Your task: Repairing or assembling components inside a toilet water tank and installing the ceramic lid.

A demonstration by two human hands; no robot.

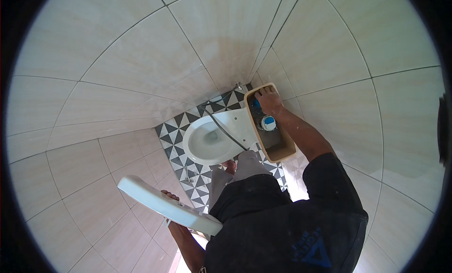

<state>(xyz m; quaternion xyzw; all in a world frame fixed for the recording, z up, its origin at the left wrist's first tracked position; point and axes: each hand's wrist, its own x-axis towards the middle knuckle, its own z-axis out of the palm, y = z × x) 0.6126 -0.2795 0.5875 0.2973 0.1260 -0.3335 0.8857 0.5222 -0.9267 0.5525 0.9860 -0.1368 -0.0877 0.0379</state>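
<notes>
A white toilet tank lid (160, 200) is held up on the left, tilted, by my left hand (170, 196), whose fingers curl round its edge and are partly hidden behind it. On the right stands the open toilet tank (282, 156), with tan inner walls and water inside. My right hand (270, 101) reaches down into its far end with bent fingers, beside a small blue part (255, 103). What those fingers grip is hidden. Near the tank's middle rises a round white flush valve with a blue top (268, 123).
The white toilet bowl (207, 140) is left of the tank, with a dark hose (220, 126) lying across it. A wall tap (239, 86) is at the back. Pale tiled walls (325, 99) close in around a black-and-white patterned floor (177, 146).
</notes>
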